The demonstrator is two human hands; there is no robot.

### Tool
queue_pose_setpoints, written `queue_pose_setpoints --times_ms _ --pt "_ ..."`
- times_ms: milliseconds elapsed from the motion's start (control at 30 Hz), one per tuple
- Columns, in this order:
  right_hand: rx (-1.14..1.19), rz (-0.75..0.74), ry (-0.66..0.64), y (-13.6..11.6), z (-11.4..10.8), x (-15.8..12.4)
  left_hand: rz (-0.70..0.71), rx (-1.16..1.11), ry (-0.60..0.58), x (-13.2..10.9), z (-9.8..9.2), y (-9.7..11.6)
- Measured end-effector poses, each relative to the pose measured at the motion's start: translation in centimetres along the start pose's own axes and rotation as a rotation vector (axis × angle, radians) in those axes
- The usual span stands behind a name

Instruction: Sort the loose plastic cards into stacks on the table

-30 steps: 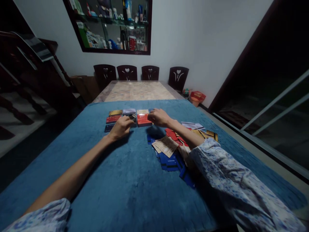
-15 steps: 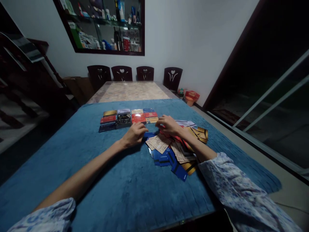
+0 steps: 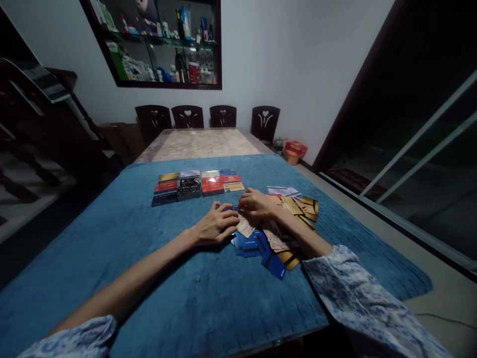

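Note:
A loose pile mixes blue cards [image 3: 248,244], beige cards [image 3: 246,226] and gold cards [image 3: 294,205]. My left hand [image 3: 218,223] lies at the pile's left edge, its fingers apart and fingertips against the beige cards. Over the upper left of the pile, my right hand [image 3: 255,204] has its fingers curled together and pointing down; what is under its fingertips is hidden. Beyond my hands stand neat stacks in rows, among them red cards [image 3: 212,186], black cards [image 3: 189,188] and a yellow card [image 3: 233,187].
A blue cloth [image 3: 179,278] covers the near part of the table, with the bare patterned top [image 3: 208,141] beyond. Several dark chairs [image 3: 187,117] line the far end. White-and-purple cards [image 3: 283,191] lie at the pile's back edge.
My left hand has come toward me and to the right, onto the beige cards, with its fingers more spread. My right hand has come down slightly toward me over the pile.

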State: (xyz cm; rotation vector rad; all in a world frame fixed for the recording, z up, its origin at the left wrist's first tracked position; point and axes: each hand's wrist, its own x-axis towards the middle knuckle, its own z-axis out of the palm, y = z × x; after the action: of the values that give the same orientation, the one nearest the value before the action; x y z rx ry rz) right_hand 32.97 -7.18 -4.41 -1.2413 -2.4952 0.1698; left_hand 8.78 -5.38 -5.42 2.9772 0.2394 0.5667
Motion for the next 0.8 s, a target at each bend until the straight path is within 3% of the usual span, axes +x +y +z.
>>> queue_pose_setpoints --times_ms 367,567,800 --pt "-0.032 0.008 0.014 0.4 0.9 0.7 -0.12 0.081 0.033 -1.0 0.6 -1.8" --pt "0.007 -0.025 -0.055 0.7 0.6 1.5 -0.256 0.014 0.072 -1.4 1.0 -2.6" --pt "0.011 -0.036 -0.112 1.2 0.4 1.4 -0.263 -0.005 0.096 -1.5 1.0 -2.8"
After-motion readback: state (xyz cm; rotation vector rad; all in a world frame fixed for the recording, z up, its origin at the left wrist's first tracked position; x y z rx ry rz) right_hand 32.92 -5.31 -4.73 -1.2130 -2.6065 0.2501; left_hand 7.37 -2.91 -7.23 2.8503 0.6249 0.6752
